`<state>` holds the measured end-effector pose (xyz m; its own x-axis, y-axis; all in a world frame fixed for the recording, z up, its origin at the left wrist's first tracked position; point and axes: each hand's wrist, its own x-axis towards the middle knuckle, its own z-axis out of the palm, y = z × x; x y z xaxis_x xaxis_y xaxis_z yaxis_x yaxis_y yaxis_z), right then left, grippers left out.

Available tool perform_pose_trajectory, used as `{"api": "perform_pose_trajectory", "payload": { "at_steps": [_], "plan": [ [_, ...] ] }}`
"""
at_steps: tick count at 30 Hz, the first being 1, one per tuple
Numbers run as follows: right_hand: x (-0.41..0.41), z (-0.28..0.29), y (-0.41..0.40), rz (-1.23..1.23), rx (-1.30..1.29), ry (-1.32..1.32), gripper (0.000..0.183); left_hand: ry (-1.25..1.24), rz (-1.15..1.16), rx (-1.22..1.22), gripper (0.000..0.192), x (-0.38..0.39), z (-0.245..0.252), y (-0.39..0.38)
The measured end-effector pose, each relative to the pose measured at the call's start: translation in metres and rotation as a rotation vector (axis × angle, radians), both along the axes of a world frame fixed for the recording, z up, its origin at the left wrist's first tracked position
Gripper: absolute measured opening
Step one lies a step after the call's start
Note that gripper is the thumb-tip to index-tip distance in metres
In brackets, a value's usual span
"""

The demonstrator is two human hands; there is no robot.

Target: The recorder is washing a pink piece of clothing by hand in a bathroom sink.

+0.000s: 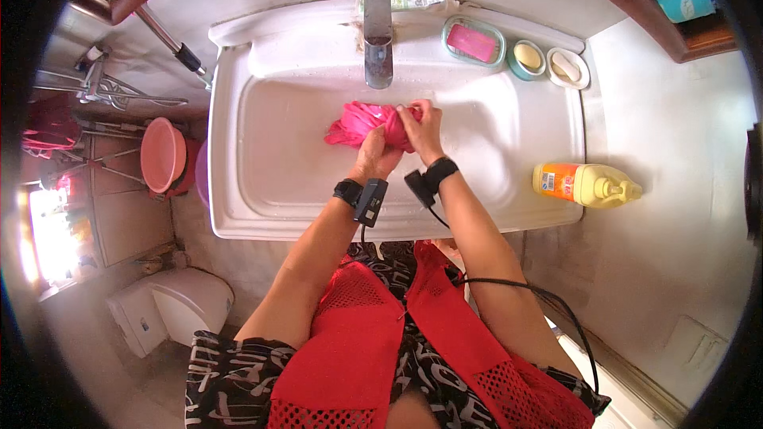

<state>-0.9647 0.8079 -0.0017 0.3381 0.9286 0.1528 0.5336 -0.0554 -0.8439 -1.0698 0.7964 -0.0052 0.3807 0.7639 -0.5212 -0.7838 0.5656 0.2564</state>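
Observation:
Both my hands grip a bunched, wet-looking pink cloth (360,122) over the basin of a white washbasin (280,149). My left hand (378,155) holds it from the near side, thumb on top. At its right end, my right hand (424,128) pinches the fabric, with some of it hidden under the fingers. Just beyond the cloth stands a metal faucet (378,42); I cannot tell whether water runs from it. Each wrist wears a black strap with a small device on it.
On the back right rim sit a glass dish with pink soap (471,43), a round soap dish (528,56) and a white soap dish (567,68). A yellow pump bottle (587,185) lies at the right rim. Left are a pink basin (163,155) and a toilet (179,304). A black cable (560,298) crosses my right arm.

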Motion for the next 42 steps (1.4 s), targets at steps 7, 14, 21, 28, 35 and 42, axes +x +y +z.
{"api": "perform_pose_trajectory", "payload": {
  "at_steps": [7,14,21,28,35,42],
  "plan": [
    [-0.026,0.048,-0.026,0.289,-0.191,0.588,0.019,-0.054,-0.045,0.041,0.043,-0.033,0.004,0.010],
    [-0.018,0.010,0.019,0.045,0.042,-0.136,0.028,-0.046,-0.135,0.014,0.031,-0.012,0.002,-0.006],
    [-0.033,0.027,-0.020,0.369,0.014,0.238,0.041,-0.066,-0.097,0.052,0.037,-0.039,0.032,0.008],
    [-0.047,0.031,-0.006,0.302,0.160,-0.222,0.030,-0.038,-0.094,-0.015,0.035,-0.045,0.030,0.002],
    [-0.040,0.032,-0.005,0.389,0.235,0.063,0.032,0.022,-0.034,-0.064,0.037,-0.054,0.031,0.001],
    [-0.054,0.050,-0.007,0.402,0.346,-0.058,0.012,-0.015,-0.023,-0.100,0.028,-0.053,0.017,0.002]
  ]
}}
